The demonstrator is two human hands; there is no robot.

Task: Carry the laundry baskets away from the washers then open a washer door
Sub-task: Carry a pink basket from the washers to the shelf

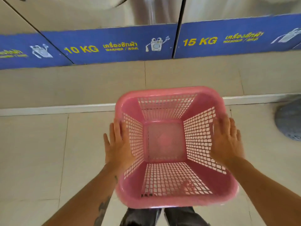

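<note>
Basket-carrying step, I'd say, washer door untouched as far as I can see. Room first: row of steel washers [156, 12] across the top of view, blue plinth [114, 44] under them marked 10 KG in the middle and 15 KG to the right, a third unit at left with its label cut off. Only a curved edge of a door shows at the very top left, too little to say more. In front of the plinth a raised beige tiled step [73, 85] with a pale edge strip, then the lower tiled floor [32, 152] where I stand, pale, glossy, looks dry. Grey round object [288, 121] on the floor at far right, cut by the frame, can't tell what it is.

The pink basket [171, 203] is empty, mesh sides, solid rim, open top facing me, below the 10 KG label and just short of the step, close to my legs. Can't tell if it's lifted or resting on the floor.

My left hand [117, 144] lies flat against the left outer wall, fingers straight and slightly spread, not curled over the rim. My right hand [226, 141] presses the right wall the same way, fingers extended, a bit blurred. So it's a two-palm squeeze, not a hooked hold.

Next move, my guess: keep even inward pressure, turn away from the machines, set it down clear of them, then come back for a door
</note>
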